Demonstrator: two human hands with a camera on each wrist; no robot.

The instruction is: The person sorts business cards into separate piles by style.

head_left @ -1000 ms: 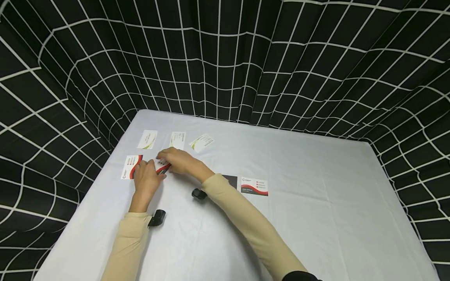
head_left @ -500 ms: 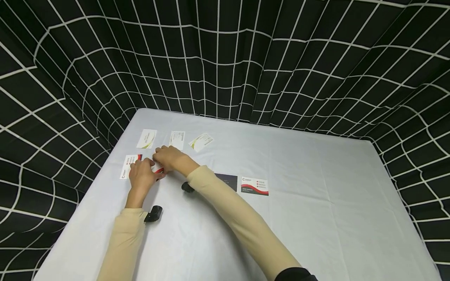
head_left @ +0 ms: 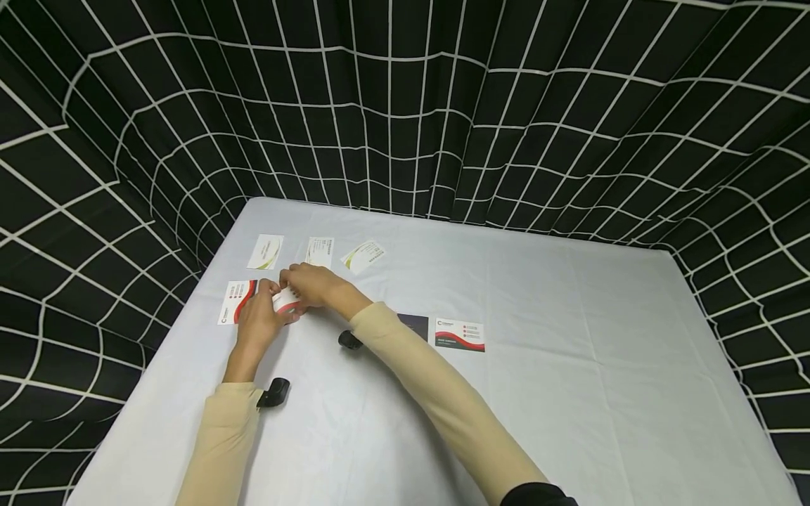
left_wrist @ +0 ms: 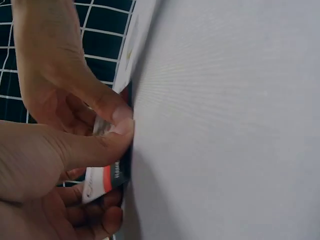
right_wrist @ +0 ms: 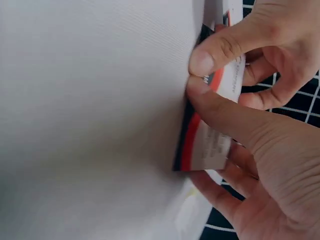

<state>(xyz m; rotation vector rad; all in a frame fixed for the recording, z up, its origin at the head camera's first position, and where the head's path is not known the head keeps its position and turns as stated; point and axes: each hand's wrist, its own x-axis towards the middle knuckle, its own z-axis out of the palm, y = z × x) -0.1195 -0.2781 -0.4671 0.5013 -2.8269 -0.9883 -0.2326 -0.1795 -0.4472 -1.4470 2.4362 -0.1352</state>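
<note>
Both hands pinch one red-and-white card (head_left: 286, 300) at the desk's (head_left: 538, 316) far left: left hand (head_left: 261, 320), right hand (head_left: 313, 286). Risk: thumbs sliding could bend it or nudge the neighbouring card (head_left: 235, 301).

Left hand (head_left: 261, 320) and right hand (head_left: 311, 287), pinching grip.

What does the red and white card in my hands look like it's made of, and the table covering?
Card: likely thin printed cardstock with a smooth finish; it stays flat pinched between both thumbs, showing a thin edge. Table covering: seemingly matte woven cloth; the wrist views show fine ribbing.
</note>
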